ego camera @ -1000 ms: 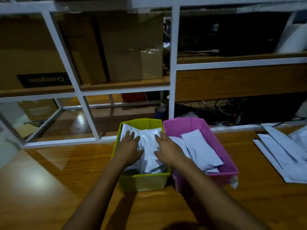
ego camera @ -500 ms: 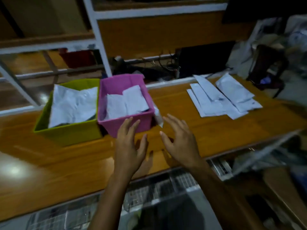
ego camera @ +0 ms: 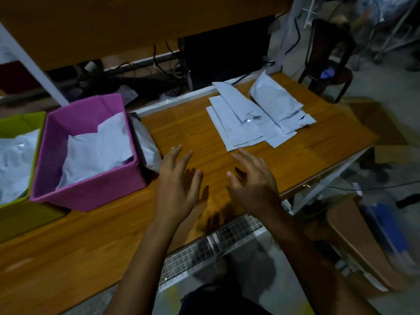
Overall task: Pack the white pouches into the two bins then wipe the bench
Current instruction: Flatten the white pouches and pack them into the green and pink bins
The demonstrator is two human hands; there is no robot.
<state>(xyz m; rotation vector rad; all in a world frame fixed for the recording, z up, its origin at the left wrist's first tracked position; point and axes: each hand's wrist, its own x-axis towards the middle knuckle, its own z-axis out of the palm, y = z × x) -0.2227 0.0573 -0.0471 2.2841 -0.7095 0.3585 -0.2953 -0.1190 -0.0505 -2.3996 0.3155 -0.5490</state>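
Note:
A pile of several white pouches point(ego camera: 256, 114) lies flat on the wooden bench point(ego camera: 195, 128) at the right. The pink bin point(ego camera: 91, 192) stands at the left with white pouches point(ego camera: 100, 144) inside it. Only part of the green bin point(ego camera: 13, 123) shows at the left edge, with pouches point(ego camera: 13, 160) in it too. One more pouch point(ego camera: 147, 144) is wedged against the pink bin's right wall. My left hand point(ego camera: 179, 185) and my right hand point(ego camera: 252, 180) hover over the bench between the pink bin and the pile, fingers spread, holding nothing.
The bench ends at the right past the pile. A dark chair point(ego camera: 327, 55) stands beyond that end. Cables point(ego camera: 163, 71) and a black box point(ego camera: 227, 55) sit behind the bench. A wire mesh shelf point(ego camera: 216, 244) shows under the front edge, and cardboard boxes point(ego camera: 363, 244) are on the floor at the right.
Both hands have left the green bin, where they pressed on pouches, and moved right over the bare bench. The view has swung right, towards the pile.

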